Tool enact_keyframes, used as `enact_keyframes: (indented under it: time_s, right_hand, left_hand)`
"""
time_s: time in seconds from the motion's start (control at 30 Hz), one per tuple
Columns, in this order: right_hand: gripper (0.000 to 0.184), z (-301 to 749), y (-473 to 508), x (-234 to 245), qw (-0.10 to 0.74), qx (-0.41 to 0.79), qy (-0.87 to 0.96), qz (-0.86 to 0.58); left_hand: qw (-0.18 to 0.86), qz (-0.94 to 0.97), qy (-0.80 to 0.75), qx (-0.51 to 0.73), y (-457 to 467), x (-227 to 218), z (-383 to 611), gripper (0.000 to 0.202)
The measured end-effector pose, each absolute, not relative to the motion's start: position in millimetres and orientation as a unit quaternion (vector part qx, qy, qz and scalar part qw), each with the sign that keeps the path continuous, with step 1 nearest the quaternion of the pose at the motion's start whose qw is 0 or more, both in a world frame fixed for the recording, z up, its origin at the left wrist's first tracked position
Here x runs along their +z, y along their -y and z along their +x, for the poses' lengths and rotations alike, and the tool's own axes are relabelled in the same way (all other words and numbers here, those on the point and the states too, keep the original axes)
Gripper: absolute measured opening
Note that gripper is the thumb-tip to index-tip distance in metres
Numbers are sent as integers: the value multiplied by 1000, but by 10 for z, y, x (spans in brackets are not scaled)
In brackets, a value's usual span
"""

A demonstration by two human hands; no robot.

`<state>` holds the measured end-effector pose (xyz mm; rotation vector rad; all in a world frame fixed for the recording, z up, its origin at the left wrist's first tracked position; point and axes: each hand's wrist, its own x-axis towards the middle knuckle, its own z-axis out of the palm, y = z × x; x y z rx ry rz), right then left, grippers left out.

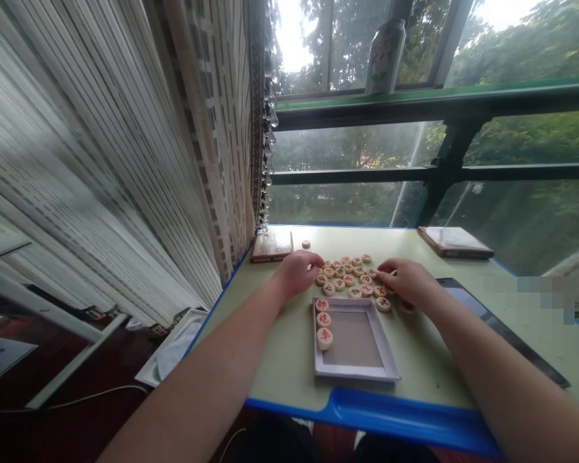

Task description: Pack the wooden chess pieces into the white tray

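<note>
Several round wooden Chinese chess pieces (348, 280) with red or black characters lie in a loose cluster on the pale table (280, 360). At the cluster's left edge is my left hand (296, 273), fingers bent and apart, its tips beside the outer pieces. My right hand (408, 281) is at the right edge, thumb and index finger apart and close against pieces; its palm hides part of the surface. In front of the cluster sits a shallow white box (356, 373). Three red-marked pieces (323, 319) form a column along its left inner side.
One piece (306, 244) lies alone near the back, by a brown box (271, 246). Another flat box (456, 242) is at the back right. A dark tablet (502, 334) lies under my right forearm. A can (386, 56) stands on the window ledge; a curtain (125, 128) hangs left.
</note>
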<state>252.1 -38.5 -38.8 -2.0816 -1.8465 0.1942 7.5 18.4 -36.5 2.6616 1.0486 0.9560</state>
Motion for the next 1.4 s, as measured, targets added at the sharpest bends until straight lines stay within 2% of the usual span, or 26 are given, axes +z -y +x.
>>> enact_keyframes:
  time_s: [0.27, 0.5, 0.7, 0.87, 1.27, 1.4]
  right_hand:
    - [23, 2463, 398, -375, 179, 51, 650, -737]
    - [27, 2487, 349, -471, 214, 5, 658, -722]
    - [25, 2381, 368, -491, 310, -30, 729, -609]
    - [24, 2216, 463, -449, 273, 15, 812, -516]
    - [17, 2183, 430, -445, 264, 68, 749, -604]
    - [13, 2175, 420, -447, 297, 76, 722, -620]
  left_hand:
    - [102, 893, -339, 277, -172, -372, 75, 25]
    - [70, 877, -370, 299, -252, -398, 43, 41]
    - [34, 875, -388, 288, -322, -410, 9, 45]
    - [47, 891, -362, 271, -324, -452, 23, 42]
    - [62, 891, -359, 271, -257, -392, 48, 36]
    - [49, 894, -353, 272, -247, -388, 59, 33]
